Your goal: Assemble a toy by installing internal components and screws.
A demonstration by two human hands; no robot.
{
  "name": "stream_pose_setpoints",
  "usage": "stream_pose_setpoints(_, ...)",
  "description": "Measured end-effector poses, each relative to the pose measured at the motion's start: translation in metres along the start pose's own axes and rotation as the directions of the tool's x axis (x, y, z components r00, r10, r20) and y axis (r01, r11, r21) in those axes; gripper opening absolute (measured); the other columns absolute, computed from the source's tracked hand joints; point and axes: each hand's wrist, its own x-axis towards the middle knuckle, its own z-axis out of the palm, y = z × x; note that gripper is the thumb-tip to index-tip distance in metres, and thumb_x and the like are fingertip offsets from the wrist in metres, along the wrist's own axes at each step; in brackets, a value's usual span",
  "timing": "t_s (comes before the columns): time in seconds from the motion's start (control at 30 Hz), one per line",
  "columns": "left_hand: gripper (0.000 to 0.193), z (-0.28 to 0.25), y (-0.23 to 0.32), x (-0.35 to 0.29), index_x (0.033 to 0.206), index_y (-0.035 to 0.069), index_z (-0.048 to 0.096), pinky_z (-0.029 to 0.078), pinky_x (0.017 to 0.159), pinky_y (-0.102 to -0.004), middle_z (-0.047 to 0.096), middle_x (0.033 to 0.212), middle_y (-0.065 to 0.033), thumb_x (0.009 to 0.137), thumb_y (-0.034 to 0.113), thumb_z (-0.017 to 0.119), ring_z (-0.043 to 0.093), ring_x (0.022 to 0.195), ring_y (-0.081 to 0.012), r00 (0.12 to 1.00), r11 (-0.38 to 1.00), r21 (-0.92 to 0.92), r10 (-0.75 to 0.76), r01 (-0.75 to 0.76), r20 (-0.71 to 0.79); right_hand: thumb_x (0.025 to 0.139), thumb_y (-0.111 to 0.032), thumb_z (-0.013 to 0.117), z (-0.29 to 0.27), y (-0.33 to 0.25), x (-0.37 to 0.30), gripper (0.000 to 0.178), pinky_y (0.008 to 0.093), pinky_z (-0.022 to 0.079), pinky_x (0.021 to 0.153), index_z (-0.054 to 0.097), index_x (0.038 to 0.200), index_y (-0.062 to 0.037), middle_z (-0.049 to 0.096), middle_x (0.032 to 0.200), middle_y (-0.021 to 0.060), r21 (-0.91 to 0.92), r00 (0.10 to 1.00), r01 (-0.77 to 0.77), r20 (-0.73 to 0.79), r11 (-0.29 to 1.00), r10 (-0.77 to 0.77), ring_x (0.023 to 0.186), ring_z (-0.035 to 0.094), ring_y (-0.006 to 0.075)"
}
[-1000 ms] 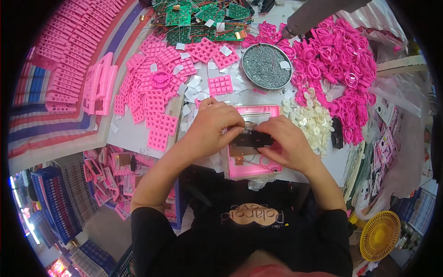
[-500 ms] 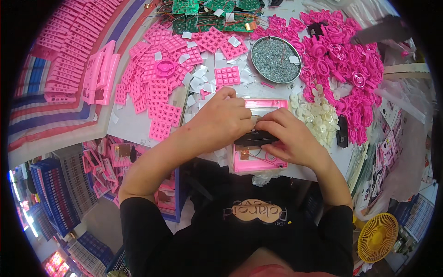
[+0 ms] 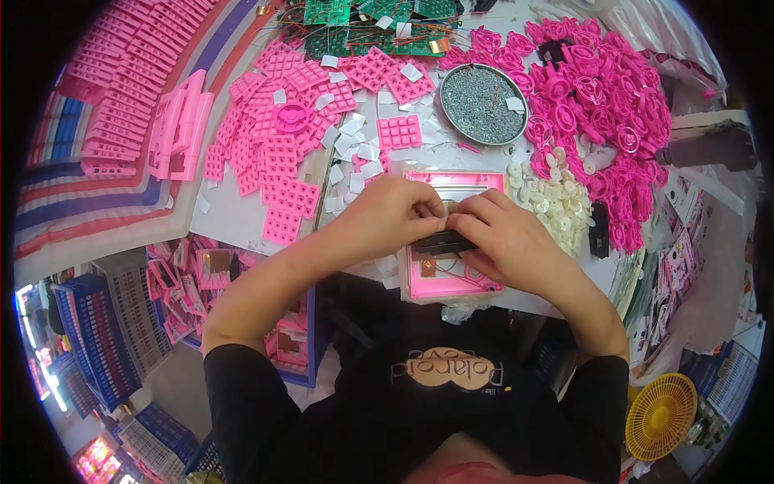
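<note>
A pink plastic case (image 3: pixel 431 287) lies face down in front of me, with thin wires and a small copper-coloured piece in its near part. Across its middle sits a long black plastic part (image 3: pixel 439 244). My left hand (image 3: pixel 393 211) is closed in a pinch at the far edge of that part; whatever its fingertips hold is too small to make out. From the other side my right hand (image 3: pixel 509 244) grips the black part, thumb at the near side and fingers over the top. Both hands' fingertips nearly meet above the case.
A round dish (image 3: pixel 484 143) of small screws stands beyond the case. Pink keypads (image 3: pixel 280 155) and white paper bits lie left, green circuit boards (image 3: pixel 379 36) at the back. Pink rings (image 3: pixel 576 97) and whitish discs (image 3: pixel 556 198) pile up right, near a dark hanging tool (image 3: pixel 705 151).
My left hand has drawn slightly down, its fingers curling lower toward the black part. My right hand has barely shifted. The dark hanging tool has swung down and to the right.
</note>
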Motion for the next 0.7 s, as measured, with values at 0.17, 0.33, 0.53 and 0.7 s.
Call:
stream_pose_setpoints(0.17,0.016,-0.011,0.0,0.014,0.096,-0.004,0.073,0.052,0.062,-0.0267,0.072,0.077,-0.0085,0.086,0.009,0.072,0.065,0.068,-0.0094,0.982,0.992,-0.041,-0.115,0.122,0.153,0.076,-0.011,0.074,0.002,-0.001,0.0,0.036,0.0392,0.055,0.077,0.061,0.11,-0.0092,0.061,0.104,0.0069,-0.045,1.0,0.014,-0.006,0.999,-0.014,0.096,0.059,0.0289)
stream_pose_setpoints(0.33,0.017,-0.011,0.015,0.017,0.091,-0.004,0.073,0.052,0.06,-0.0284,0.07,0.072,-0.0085,0.083,0.011,0.074,0.066,0.065,-0.0119,0.982,0.985,0.126,-0.137,0.121,0.13,0.076,-0.012,0.068,0.003,-0.019,-0.001,0.038,0.0361,0.055,0.069,0.061,0.112,-0.0039,0.061,0.103,0.0089,-0.225,1.0,0.001,-0.009,0.974,-0.003,0.093,0.059,0.0268)
stream_pose_setpoints(0.53,0.016,-0.001,0.006,0.027,0.089,-0.005,0.071,0.052,0.06,-0.0293,0.07,0.073,-0.0133,0.082,0.009,0.073,0.068,0.064,-0.0146,0.987,0.973,0.221,-0.095,0.065,0.129,0.074,-0.012,0.069,0.013,-0.025,-0.005,0.043,0.0344,0.055,0.069,0.061,0.115,0.0007,0.061,0.102,0.0115,-0.296,0.998,-0.065,-0.015,0.953,0.063,0.091,0.06,0.027)
stream_pose_setpoints(0.7,0.016,-0.028,0.008,0.045,0.093,0.001,0.073,0.054,0.062,-0.0336,0.072,0.076,-0.0131,0.085,0.015,0.069,0.069,0.065,-0.0203,0.984,0.95,0.268,0.176,-0.16,-0.039,0.072,-0.013,0.081,-0.033,-0.017,-0.003,0.056,0.0378,0.054,0.086,0.061,0.122,0.0005,0.064,0.116,0.0146,-0.023,0.983,-0.079,-0.167,0.997,0.074,0.107,0.062,0.0323)
